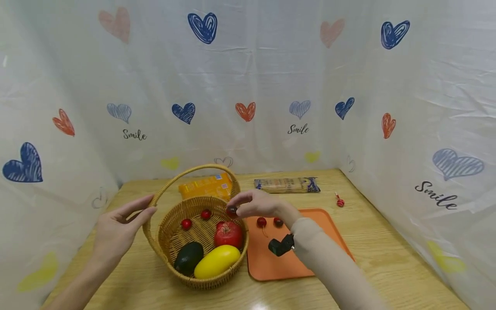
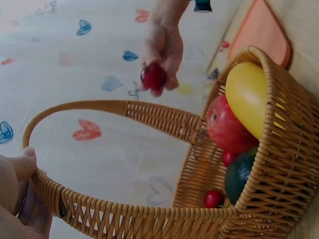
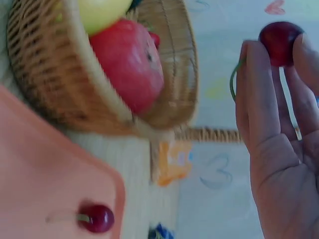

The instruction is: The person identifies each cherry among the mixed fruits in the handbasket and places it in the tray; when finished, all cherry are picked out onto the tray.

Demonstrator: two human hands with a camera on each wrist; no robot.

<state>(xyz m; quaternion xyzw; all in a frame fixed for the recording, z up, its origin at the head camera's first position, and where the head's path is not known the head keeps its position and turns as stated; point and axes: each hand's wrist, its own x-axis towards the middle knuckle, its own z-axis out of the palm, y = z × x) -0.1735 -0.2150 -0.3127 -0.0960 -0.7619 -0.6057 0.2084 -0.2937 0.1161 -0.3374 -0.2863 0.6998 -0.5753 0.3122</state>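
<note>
My left hand (image 1: 115, 230) holds the handle (image 1: 195, 171) of a wicker basket (image 1: 207, 282) between thumb and fingers. Over the basket's right rim, my right hand (image 1: 260, 204) pinches a dark red cherry (image 3: 280, 43); its green stem (image 3: 233, 82) shows in the right wrist view. Inside the basket are a red pomegranate (image 1: 228, 234), a yellow oval fruit (image 1: 218, 261) and a dark green avocado-like fruit (image 1: 189, 257). Red cherries (image 1: 206, 214) lie there too, one partly hidden by the pomegranate. Two more cherries (image 1: 261, 222) rest on an orange tray (image 1: 271, 269).
Behind the basket lies an orange package (image 1: 207, 187). A long clear-and-blue packet (image 1: 286, 185) sits at the table's back. Right of it is a small red wrapped lollipop-like item (image 1: 340, 201). A white curtain (image 1: 248, 77) with printed hearts surrounds the wooden table (image 1: 387, 258).
</note>
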